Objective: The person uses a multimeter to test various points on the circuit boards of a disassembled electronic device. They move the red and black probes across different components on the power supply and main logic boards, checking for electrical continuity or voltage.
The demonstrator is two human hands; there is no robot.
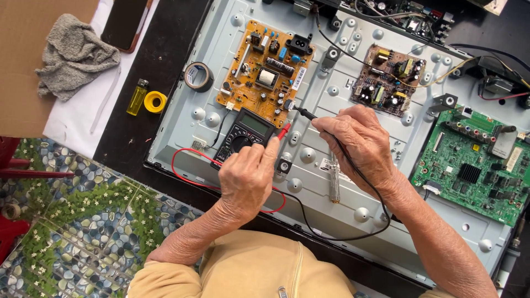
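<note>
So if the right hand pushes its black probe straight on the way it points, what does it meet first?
Probably the lower right corner of the orange circuit board: the black probe in the right hand points up-left at it, though depth is unclear.

Matt pressed-metal back panel (331,94), rough grey cloth (74,54), glossy black plastic multimeter (244,135).

Head camera looks steeply down, close over the metal chassis (331,99)

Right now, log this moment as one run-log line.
left hand: holds red probe | right hand: holds black probe at yellow board edge | multimeter: on metal panel
</note>
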